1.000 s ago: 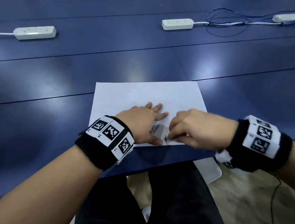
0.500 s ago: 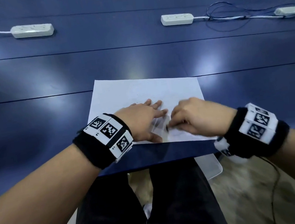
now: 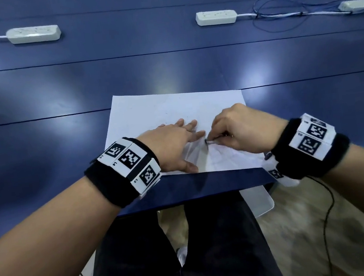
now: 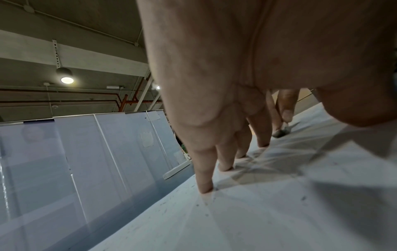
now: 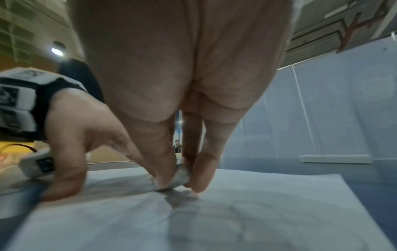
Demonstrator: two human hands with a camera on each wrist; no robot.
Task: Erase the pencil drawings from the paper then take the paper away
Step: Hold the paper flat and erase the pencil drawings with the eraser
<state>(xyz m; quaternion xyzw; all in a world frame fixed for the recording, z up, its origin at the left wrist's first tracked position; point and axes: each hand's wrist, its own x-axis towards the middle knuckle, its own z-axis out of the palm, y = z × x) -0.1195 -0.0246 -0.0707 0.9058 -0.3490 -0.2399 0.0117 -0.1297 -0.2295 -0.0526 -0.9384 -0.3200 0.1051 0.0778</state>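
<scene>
A white sheet of paper (image 3: 172, 107) lies flat at the near edge of the blue worktop (image 3: 38, 137). The left hand (image 3: 173, 145) presses it down with fingers spread flat; the right hand (image 3: 241, 128) pinches a small grey eraser (image 5: 180, 176) against it. Thin and limp, the sheet probably buckles or tears under rubbing, so brace close beside the eraser. For removal, lift by a free edge.
</scene>
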